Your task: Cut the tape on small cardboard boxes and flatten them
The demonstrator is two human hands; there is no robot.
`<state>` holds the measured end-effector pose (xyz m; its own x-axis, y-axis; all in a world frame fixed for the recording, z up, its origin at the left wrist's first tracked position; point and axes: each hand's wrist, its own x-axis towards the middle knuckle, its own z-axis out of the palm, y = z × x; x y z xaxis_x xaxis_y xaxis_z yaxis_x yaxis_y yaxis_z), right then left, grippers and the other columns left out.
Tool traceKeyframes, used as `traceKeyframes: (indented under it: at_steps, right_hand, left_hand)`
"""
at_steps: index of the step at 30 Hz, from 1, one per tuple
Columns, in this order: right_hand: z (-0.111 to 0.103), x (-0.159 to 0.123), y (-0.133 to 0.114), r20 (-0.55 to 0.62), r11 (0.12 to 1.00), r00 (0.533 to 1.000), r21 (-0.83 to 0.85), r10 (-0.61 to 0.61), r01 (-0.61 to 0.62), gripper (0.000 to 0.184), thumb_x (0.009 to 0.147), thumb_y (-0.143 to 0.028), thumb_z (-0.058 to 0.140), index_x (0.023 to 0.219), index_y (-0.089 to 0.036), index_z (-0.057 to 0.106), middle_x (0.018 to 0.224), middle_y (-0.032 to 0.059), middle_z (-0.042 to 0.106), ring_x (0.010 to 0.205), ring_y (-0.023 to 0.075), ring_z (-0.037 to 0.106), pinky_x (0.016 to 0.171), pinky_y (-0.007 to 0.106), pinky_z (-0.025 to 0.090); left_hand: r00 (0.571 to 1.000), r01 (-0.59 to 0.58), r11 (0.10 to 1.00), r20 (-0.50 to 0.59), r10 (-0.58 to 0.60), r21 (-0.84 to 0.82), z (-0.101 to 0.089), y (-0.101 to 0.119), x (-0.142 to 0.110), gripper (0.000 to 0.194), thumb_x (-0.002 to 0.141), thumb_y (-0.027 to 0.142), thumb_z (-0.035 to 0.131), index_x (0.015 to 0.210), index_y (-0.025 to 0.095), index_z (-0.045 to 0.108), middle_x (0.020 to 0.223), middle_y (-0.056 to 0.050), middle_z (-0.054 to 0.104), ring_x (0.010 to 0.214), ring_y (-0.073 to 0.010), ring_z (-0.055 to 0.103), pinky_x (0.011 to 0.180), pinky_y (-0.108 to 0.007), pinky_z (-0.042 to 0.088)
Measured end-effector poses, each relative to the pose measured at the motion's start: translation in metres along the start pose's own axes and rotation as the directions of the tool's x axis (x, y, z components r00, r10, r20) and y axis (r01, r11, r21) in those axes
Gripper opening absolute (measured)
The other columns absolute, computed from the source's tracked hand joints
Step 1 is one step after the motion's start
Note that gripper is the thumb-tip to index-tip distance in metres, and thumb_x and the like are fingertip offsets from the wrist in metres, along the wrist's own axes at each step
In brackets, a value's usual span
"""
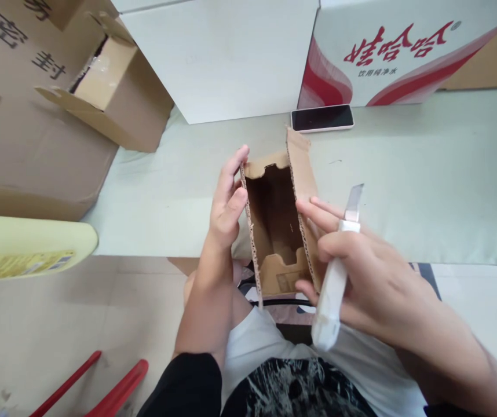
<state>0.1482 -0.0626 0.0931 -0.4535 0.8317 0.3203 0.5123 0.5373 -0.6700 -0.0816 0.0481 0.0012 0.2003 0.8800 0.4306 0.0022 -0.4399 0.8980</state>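
A small brown cardboard box (304,174) with its top open is tilted toward me at the table's front edge; its dark inside shows no contents. My left hand (227,202) presses along the left wall, thumb on the near side and fingers behind it. A white utility knife (332,295) with its blade out, pointing up and away, sits in my right hand (370,272). Fingers of that same hand also touch the box's right wall. The blade (354,202) is clear of the cardboard.
A phone (322,118) lies behind the box, against white cartons (240,58) with red print. Another small cardboard box (122,92) and a big carton (26,133) stand at the left. A yellow-green container (31,246) juts in from the left, above red bars (118,388) near the floor.
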Motion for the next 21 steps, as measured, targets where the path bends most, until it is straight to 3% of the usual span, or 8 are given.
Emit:
traceKeyframes:
  at_steps: [4, 9, 11, 13, 15, 17, 19, 21]
  right_hand:
    - [0.002, 0.009, 0.008, 0.029, 0.996, 0.999, -0.086, -0.028, 0.031, 0.029, 0.087, -0.023, 0.073, 0.098, -0.028, 0.047, 0.155, 0.0141, 0.059, 0.15, 0.0383, 0.05, 0.111, 0.064, 0.053]
    - [0.001, 0.012, 0.024, 0.216, 0.994, 0.97, 0.009, -0.107, 0.107, 0.042, 0.081, -0.045, 0.083, 0.096, -0.027, 0.048, 0.15, 0.0148, 0.064, 0.15, 0.0407, 0.048, 0.119, 0.072, 0.041]
    - [0.001, 0.013, 0.03, 0.162, 0.977, 0.973, 0.161, -0.164, 0.138, 0.047, 0.081, -0.051, 0.082, 0.098, -0.028, 0.044, 0.146, 0.0129, 0.067, 0.144, 0.0362, 0.056, 0.124, 0.071, 0.033]
    - [0.004, 0.013, 0.035, 0.009, 0.943, 0.989, 0.301, -0.151, 0.141, 0.045, 0.084, -0.045, 0.08, 0.1, -0.029, 0.042, 0.143, 0.0109, 0.07, 0.134, 0.0308, 0.065, 0.124, 0.064, 0.038]
    - [0.009, 0.012, 0.042, -0.143, 0.912, 0.989, 0.402, -0.031, 0.087, 0.039, 0.086, -0.035, 0.078, 0.102, -0.03, 0.042, 0.141, 0.0093, 0.07, 0.131, 0.0271, 0.068, 0.118, 0.056, 0.047]
    - [0.014, 0.013, 0.053, -0.242, 0.872, 0.96, 0.489, 0.139, -0.003, 0.036, 0.089, -0.032, 0.075, 0.104, -0.031, 0.042, 0.139, 0.0076, 0.071, 0.134, 0.0253, 0.065, 0.114, 0.052, 0.051]
    - [0.019, 0.015, 0.068, -0.278, 0.836, 0.909, 0.536, 0.31, -0.121, 0.035, 0.09, -0.036, 0.074, 0.105, -0.031, 0.042, 0.135, 0.006, 0.072, 0.133, 0.0249, 0.065, 0.111, 0.051, 0.052]
    - [0.023, 0.02, 0.085, -0.236, 0.799, 0.848, 0.52, 0.474, -0.302, 0.036, 0.088, -0.043, 0.073, 0.1, -0.03, 0.042, 0.123, 0.0047, 0.074, 0.12, 0.025, 0.07, 0.098, 0.046, 0.057]
  left_hand:
    - [0.998, -0.014, 0.996, -0.06, 0.019, 0.083, -0.002, -0.003, 0.001, 0.066, 0.092, 0.076, 0.054, 0.146, 0.038, 0.052, 0.149, -0.007, 0.059, 0.137, -0.0317, 0.059, 0.11, -0.043, 0.052]
    - [0.996, -0.051, 0.971, -0.066, 0.068, 0.232, -0.003, -0.004, 0.005, 0.068, 0.091, 0.071, 0.061, 0.148, 0.036, 0.05, 0.149, -0.01, 0.058, 0.136, -0.0317, 0.057, 0.114, -0.047, 0.048]
    - [0.996, -0.082, 0.955, -0.008, 0.089, 0.287, -0.005, -0.002, 0.006, 0.063, 0.093, 0.067, 0.062, 0.146, 0.035, 0.055, 0.152, -0.01, 0.054, 0.142, -0.0325, 0.051, 0.12, -0.05, 0.042]
    - [0.995, -0.081, 0.941, 0.078, 0.059, 0.33, -0.008, 0.0, 0.007, 0.053, 0.097, 0.064, 0.057, 0.139, 0.033, 0.064, 0.156, -0.01, 0.05, 0.147, -0.0329, 0.047, 0.124, -0.051, 0.037]
    - [0.99, -0.046, 0.932, 0.138, -0.004, 0.359, -0.01, 0.001, 0.007, 0.048, 0.1, 0.063, 0.052, 0.132, 0.032, 0.07, 0.158, -0.01, 0.048, 0.149, -0.0327, 0.045, 0.126, -0.051, 0.035]
    - [0.989, -0.01, 0.933, 0.143, -0.044, 0.36, -0.013, 0.001, 0.005, 0.047, 0.1, 0.062, 0.052, 0.129, 0.032, 0.073, 0.157, -0.009, 0.049, 0.149, -0.0325, 0.045, 0.126, -0.052, 0.036]
    - [0.994, 0.019, 0.943, 0.097, -0.054, 0.332, -0.019, -0.001, 0.003, 0.044, 0.097, 0.062, 0.058, 0.126, 0.033, 0.075, 0.154, -0.009, 0.052, 0.148, -0.0325, 0.047, 0.127, -0.052, 0.035]
    - [0.998, 0.061, 0.954, 0.014, -0.068, 0.292, -0.028, -0.003, 0.002, 0.043, 0.094, 0.062, 0.063, 0.122, 0.033, 0.076, 0.15, -0.009, 0.055, 0.146, -0.0322, 0.049, 0.127, -0.051, 0.036]
